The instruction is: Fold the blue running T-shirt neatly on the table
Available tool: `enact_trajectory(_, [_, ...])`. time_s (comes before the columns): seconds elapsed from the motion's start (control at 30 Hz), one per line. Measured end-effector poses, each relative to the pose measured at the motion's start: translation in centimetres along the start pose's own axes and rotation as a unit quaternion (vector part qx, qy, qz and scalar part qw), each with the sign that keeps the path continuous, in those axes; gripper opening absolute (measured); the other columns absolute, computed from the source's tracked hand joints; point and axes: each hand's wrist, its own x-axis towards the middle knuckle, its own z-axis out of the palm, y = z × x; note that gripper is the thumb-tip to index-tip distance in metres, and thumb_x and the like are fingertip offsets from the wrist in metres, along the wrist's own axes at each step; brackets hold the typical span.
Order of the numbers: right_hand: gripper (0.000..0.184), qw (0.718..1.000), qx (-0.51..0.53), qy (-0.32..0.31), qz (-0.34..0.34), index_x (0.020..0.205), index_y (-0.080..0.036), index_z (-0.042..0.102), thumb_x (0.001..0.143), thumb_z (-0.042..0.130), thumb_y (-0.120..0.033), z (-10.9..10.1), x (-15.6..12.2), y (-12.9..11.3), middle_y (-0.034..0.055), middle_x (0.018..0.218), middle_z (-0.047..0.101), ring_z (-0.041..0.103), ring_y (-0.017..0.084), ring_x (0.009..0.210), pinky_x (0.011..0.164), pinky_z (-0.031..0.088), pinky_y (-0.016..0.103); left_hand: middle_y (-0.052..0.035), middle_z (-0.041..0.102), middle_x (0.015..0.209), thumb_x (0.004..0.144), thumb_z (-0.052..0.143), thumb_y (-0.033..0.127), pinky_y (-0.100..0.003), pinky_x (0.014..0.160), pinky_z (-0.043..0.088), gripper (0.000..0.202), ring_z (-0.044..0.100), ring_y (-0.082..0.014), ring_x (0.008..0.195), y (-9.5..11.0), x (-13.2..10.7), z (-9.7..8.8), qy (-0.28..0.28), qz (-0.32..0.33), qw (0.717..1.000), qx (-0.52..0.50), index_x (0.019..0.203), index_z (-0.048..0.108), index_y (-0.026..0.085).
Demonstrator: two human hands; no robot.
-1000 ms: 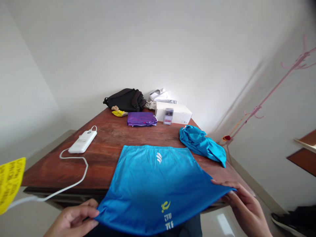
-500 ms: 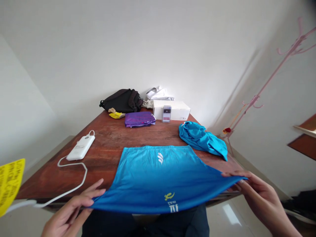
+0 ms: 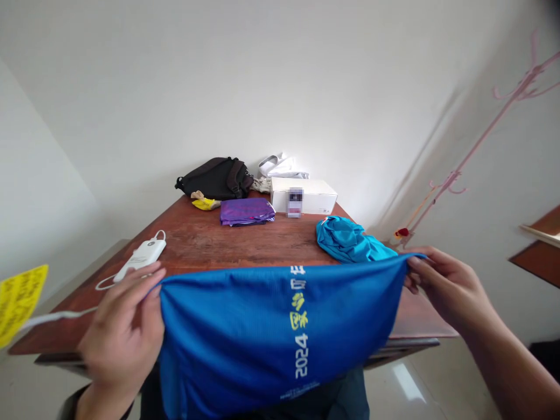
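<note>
Left hand [image 3: 122, 326] grasping one side of blue sports shirt [image 3: 280, 326]; right hand [image 3: 450, 289] pinching opposite top corner. Shirt pulled taut between hands, raised over near edge of wooden surface [image 3: 245, 245], hanging below it. Far edge: black bag [image 3: 214, 179], white box [image 3: 301, 195], contents hidden. Purple folded cloth [image 3: 246, 211] beside box. Crumpled blue cloth [image 3: 350, 240] just behind shirt. White power bank [image 3: 140, 255] near left edge.

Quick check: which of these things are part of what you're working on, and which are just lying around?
In hand: the blue printed garment, held up by its edge between the left hand and the right hand.

Lying about: crumpled turquoise garment, folded purple cloth, white box, black bag, white power bank, yellow printed card.
</note>
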Motion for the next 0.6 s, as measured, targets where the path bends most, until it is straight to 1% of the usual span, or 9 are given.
enact_trajectory(0.03, [0.035, 1.000, -0.006, -0.023, 0.008, 0.099, -0.021, 0.070, 0.083, 0.075, -0.052, 0.8, 1.6, 0.4, 0.0008, 0.062, 0.062, 0.058, 0.017, 0.054, 0.046, 0.047, 0.027, -0.0042, 0.065, 0.128, 0.096, 0.052, 0.020, -0.054, 0.117, 0.042, 0.043, 0.061, -0.0274, 0.122, 0.4, 1.2, 1.3, 0.013, 0.012, 1.000, 0.015, 0.136, 0.058, 0.037])
enact_trajectory(0.07, [0.036, 0.999, -0.018, -0.044, 0.013, 0.100, -0.020, 0.069, 0.084, 0.074, -0.052, 1.7, 3.3, 1.0, 0.0007, 0.063, 0.062, 0.059, 0.017, 0.055, 0.047, 0.047, 0.026, -0.0062, 0.067, 0.124, 0.098, 0.050, 0.020, -0.053, 0.116, 0.042, 0.037, 0.062, -0.0273, 0.120, 0.5, 2.2, 2.7, -0.015, 0.017, 0.999, 0.026, 0.131, 0.061, 0.032])
enact_trajectory(0.13, [0.039, 0.996, -0.061, -0.060, 0.005, 0.102, -0.019, 0.068, 0.084, 0.072, -0.054, 3.6, 6.5, 2.9, -0.0017, 0.057, 0.059, 0.056, 0.015, 0.051, 0.045, 0.044, 0.025, -0.0089, 0.069, 0.112, 0.101, 0.043, 0.023, -0.048, 0.106, 0.050, 0.030, 0.065, -0.0272, 0.110, -0.5, 3.5, 5.8, -0.080, 0.008, 0.996, 0.039, 0.121, 0.065, 0.025])
enact_trajectory(0.17, [0.040, 0.994, -0.086, -0.069, 0.005, 0.102, -0.019, 0.068, 0.084, 0.070, -0.054, 4.6, 8.0, 4.0, -0.0022, 0.055, 0.058, 0.055, 0.015, 0.049, 0.044, 0.042, 0.024, -0.0095, 0.069, 0.110, 0.102, 0.041, 0.025, -0.046, 0.102, 0.051, 0.030, 0.066, -0.0274, 0.107, -1.5, 3.9, 7.3, -0.112, -0.008, 0.993, 0.046, 0.119, 0.065, 0.023])
enact_trajectory(0.2, [0.039, 0.991, -0.106, -0.079, 0.003, 0.101, -0.018, 0.068, 0.084, 0.068, -0.053, 5.6, 9.4, 5.2, -0.0027, 0.053, 0.056, 0.054, 0.015, 0.047, 0.043, 0.041, 0.024, -0.0101, 0.069, 0.109, 0.102, 0.039, 0.026, -0.044, 0.099, 0.052, 0.030, 0.066, -0.0274, 0.105, -2.6, 4.1, 8.8, -0.130, -0.024, 0.990, 0.049, 0.117, 0.065, 0.022])
enact_trajectory(0.33, [0.031, 0.982, -0.155, -0.108, 0.011, 0.095, -0.016, 0.068, 0.084, 0.064, -0.045, 9.2, 13.4, 10.0, -0.0022, 0.053, 0.057, 0.055, 0.015, 0.046, 0.041, 0.040, 0.025, -0.0103, 0.070, 0.105, 0.100, 0.039, 0.028, -0.040, 0.097, 0.051, 0.029, 0.067, -0.0272, 0.102, -7.3, 4.0, 13.9, -0.159, -0.071, 0.984, 0.036, 0.107, 0.066, 0.019])
enact_trajectory(0.4, [0.027, 0.980, -0.164, -0.108, 0.021, 0.094, -0.016, 0.067, 0.085, 0.062, -0.041, 10.6, 14.9, 12.0, -0.0022, 0.053, 0.057, 0.055, 0.015, 0.044, 0.040, 0.040, 0.025, -0.0104, 0.072, 0.105, 0.097, 0.041, 0.027, -0.039, 0.095, 0.051, 0.027, 0.067, -0.0272, 0.101, -9.4, 3.9, 15.8, -0.173, -0.103, 0.979, 0.035, 0.104, 0.067, 0.019])
enact_trajectory(0.47, [0.024, 0.980, -0.169, -0.104, 0.026, 0.094, -0.016, 0.067, 0.086, 0.061, -0.037, 11.5, 16.3, 13.5, -0.0022, 0.054, 0.058, 0.055, 0.015, 0.044, 0.039, 0.041, 0.024, -0.0101, 0.074, 0.105, 0.094, 0.043, 0.028, -0.037, 0.094, 0.051, 0.027, 0.068, -0.0272, 0.100, -11.2, 4.0, 17.0, -0.196, -0.141, 0.970, 0.036, 0.102, 0.068, 0.019])
enact_trajectory(0.6, [0.022, 0.979, -0.179, -0.085, 0.036, 0.099, -0.016, 0.068, 0.088, 0.060, -0.034, 12.7, 19.2, 15.6, -0.0008, 0.059, 0.062, 0.058, 0.015, 0.044, 0.039, 0.044, 0.023, -0.0081, 0.076, 0.102, 0.091, 0.045, 0.032, -0.036, 0.090, 0.051, 0.029, 0.070, -0.0270, 0.094, -13.9, 5.1, 18.4, -0.251, -0.196, 0.947, 0.041, 0.101, 0.070, 0.021])
